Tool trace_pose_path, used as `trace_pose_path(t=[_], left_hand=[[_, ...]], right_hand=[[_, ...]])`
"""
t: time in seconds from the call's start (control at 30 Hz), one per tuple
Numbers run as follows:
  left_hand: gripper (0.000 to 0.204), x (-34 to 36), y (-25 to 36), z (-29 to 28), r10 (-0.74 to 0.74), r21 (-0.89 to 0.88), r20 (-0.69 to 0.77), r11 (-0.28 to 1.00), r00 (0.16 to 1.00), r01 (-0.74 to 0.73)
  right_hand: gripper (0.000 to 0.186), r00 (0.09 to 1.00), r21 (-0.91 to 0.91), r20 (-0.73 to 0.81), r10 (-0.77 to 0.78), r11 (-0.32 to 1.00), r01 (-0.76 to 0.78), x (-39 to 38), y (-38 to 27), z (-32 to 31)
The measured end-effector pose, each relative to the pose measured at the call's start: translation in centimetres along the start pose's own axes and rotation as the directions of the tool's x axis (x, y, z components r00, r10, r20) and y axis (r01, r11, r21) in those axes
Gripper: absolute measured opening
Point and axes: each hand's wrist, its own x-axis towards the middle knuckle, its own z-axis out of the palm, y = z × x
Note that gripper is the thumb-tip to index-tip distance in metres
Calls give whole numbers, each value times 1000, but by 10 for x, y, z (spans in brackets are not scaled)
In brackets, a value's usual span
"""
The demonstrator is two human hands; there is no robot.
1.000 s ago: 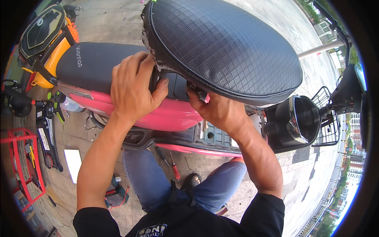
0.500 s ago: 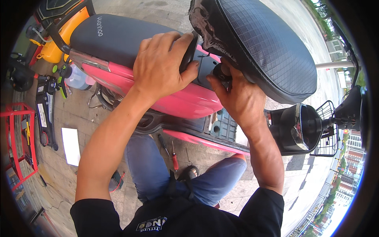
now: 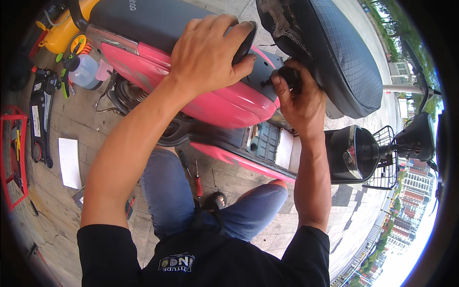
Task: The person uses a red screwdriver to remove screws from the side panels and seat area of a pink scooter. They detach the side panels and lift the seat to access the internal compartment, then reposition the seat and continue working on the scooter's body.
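A pink scooter [image 3: 229, 107] stands before me with a dark rear seat pad [image 3: 153, 28]. My left hand [image 3: 208, 55] is curled over the front end of this pad, thumb underneath. To the right, a black quilted front seat [image 3: 346, 62] is tilted up, its torn underside showing. Beneath it my right hand [image 3: 304, 103] closes thumb and fingers round a black rounded part [image 3: 289, 75]. How that part joins the seat or scooter is hidden by my fingers and the seat. A grey panel with holes [image 3: 263, 64] lies between my hands.
A screwdriver with a red handle [image 3: 199, 186] lies on the paving near my foot. At left are a floor jack [image 3: 42, 117], a white sheet [image 3: 70, 162], a red metal frame [image 3: 9, 158] and a clear bottle [image 3: 86, 71]. An open compartment [image 3: 265, 141] shows on the footboard.
My view has shifted. The gap between the rear pad's front end and the tilted seat looks wider, and more of the grey panel shows. Both hands keep their holds.
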Motion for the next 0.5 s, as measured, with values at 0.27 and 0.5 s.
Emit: trace_pose_path(t=[0.27,0.5], left_hand=[[46,-2,-1,3,-4,4,-53,1000,999,4],[46,-2,-1,2,3,5,-44,1000,999,-3]], right_hand=[[27,991,129,-86,-103,985,113,-5,1,6],[35,997,-351,-43,-69,935,49,-4,0,-1]])
